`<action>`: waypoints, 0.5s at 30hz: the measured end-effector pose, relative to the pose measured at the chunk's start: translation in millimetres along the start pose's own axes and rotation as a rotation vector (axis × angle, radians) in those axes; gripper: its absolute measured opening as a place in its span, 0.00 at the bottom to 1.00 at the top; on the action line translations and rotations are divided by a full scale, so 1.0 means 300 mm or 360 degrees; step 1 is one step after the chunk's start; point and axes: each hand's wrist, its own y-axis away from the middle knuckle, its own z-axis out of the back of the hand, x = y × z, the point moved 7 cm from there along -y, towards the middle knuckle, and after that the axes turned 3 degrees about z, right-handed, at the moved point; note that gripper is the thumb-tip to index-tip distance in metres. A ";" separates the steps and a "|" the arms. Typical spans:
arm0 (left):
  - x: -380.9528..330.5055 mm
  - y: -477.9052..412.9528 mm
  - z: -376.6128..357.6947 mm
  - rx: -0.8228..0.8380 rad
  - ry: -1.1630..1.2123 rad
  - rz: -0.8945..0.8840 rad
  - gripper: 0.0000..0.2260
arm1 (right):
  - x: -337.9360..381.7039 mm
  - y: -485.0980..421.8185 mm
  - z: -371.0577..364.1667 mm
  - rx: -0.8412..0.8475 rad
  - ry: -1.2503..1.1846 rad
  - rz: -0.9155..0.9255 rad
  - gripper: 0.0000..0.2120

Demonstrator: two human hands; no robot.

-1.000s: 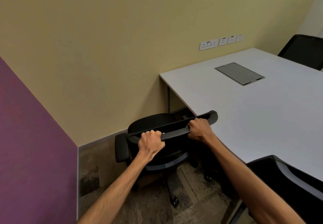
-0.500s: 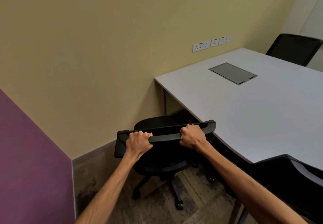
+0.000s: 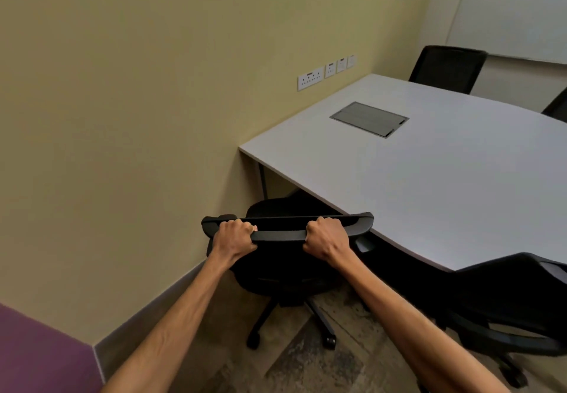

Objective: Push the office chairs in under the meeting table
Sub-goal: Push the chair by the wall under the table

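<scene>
A black office chair [image 3: 282, 273] stands at the near left corner of the white meeting table [image 3: 429, 184], its seat partly beneath the tabletop edge. My left hand [image 3: 234, 236] grips the left part of the chair's top rail. My right hand [image 3: 326, 237] grips the right part of the same rail. A second black chair [image 3: 506, 303] sits at the lower right, its back close to the table's near edge. Across the table, a third black chair [image 3: 446, 69] stands at the far side, and a sliver of another chair [image 3: 557, 107] shows at the right edge.
The yellow wall [image 3: 153, 101] runs close along the chair's left side, with sockets [image 3: 310, 78] above table height. A purple wall [image 3: 40, 356] is at the lower left. A grey cable hatch [image 3: 369, 119] is set into the tabletop. The floor is patterned carpet [image 3: 306, 368].
The chair has turned so its top rail lies level and square to me, and it has shifted right toward the table. My view has swung right and lifted, showing more of the far chairs.
</scene>
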 end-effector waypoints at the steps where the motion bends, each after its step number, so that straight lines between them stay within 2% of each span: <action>1: 0.025 -0.033 -0.005 -0.0010 -0.0007 -0.0026 0.12 | 0.006 -0.023 0.000 -0.0021 0.0003 -0.0030 0.12; 7: 0.112 -0.222 -0.061 -0.0015 0.0012 -0.0189 0.12 | -0.007 -0.162 -0.020 -0.0094 -0.0023 -0.0166 0.09; 15: 0.264 -0.513 -0.108 0.0190 -0.0052 -0.0299 0.10 | 0.047 -0.384 -0.063 -0.0163 -0.0208 -0.0326 0.09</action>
